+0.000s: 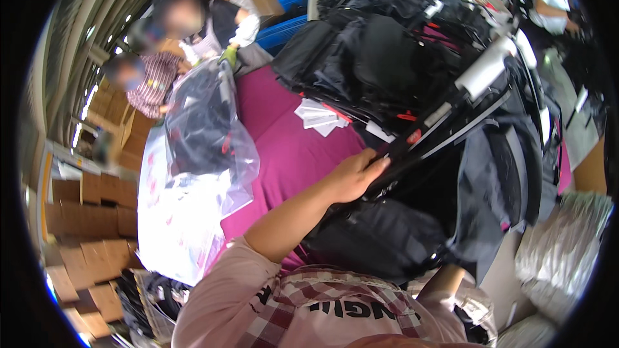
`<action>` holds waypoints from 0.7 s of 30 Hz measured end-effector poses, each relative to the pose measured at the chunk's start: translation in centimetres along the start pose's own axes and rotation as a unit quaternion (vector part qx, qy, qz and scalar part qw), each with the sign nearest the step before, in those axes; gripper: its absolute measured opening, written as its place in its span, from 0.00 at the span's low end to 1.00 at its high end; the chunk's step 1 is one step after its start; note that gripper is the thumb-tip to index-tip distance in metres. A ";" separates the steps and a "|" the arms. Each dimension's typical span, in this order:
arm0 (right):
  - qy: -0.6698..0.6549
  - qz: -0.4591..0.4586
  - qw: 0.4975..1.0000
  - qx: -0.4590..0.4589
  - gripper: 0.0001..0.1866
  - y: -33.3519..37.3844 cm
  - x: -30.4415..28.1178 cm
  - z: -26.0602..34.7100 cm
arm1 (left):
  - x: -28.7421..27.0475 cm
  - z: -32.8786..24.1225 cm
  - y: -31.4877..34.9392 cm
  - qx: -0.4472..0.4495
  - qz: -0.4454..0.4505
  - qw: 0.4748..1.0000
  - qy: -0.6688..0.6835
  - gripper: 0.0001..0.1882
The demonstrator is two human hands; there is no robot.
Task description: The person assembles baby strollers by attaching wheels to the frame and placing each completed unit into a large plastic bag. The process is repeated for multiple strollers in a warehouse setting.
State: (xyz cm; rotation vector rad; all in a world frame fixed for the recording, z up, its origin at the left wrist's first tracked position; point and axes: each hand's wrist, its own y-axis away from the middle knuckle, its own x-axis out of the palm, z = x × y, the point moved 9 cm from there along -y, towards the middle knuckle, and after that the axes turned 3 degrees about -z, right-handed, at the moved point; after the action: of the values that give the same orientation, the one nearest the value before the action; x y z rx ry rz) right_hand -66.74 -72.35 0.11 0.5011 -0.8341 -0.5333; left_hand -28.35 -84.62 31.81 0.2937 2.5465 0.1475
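My left hand (356, 177) reaches across to a large black and grey bag (490, 180) in front of me. Its thumb lies along the bag's black edge and the other fingers are closed round it. A long black strip on the bag slants up to the right and ends in a white wrapped piece (482, 69). Of my right arm (446, 281) only a bit of forearm shows at the bag's lower edge; the bag hides my right hand. Beyond my left hand a small stack of white cards (317, 117) lies on the magenta cloth (277, 122).
A heap of black bags (374, 51) fills the far side of the table. At left lie clear plastic bags (193, 187), one over a dark bag. Co-workers (155, 80) stand at the far left, another person (550, 3) far right. Cardboard boxes (97, 209) are stacked at left.
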 end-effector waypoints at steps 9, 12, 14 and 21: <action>0.122 0.015 0.992 -0.042 0.23 13.4 3.9 1.0 | -5.2 13.2 12.1 -0.052 -0.037 0.977 0.201 0.22; 0.170 0.043 0.983 -0.045 0.23 17.5 7.0 -0.8 | -8.6 16.7 17.9 0.060 -0.137 0.987 0.062 0.21; 0.201 0.063 0.977 -0.043 0.23 20.2 9.5 -2.6 | -10.1 20.5 21.5 0.013 -0.161 0.983 0.082 0.20; 0.307 0.139 0.942 0.009 0.24 26.0 19.0 -15.3 | -14.7 31.3 38.3 -0.317 -0.134 0.838 0.424 0.24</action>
State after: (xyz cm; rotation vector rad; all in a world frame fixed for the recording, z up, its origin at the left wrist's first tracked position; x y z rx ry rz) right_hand -37.69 -61.26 17.64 0.5160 -0.2997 -0.0886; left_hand 7.71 -49.64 19.88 -0.5081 3.1226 1.2162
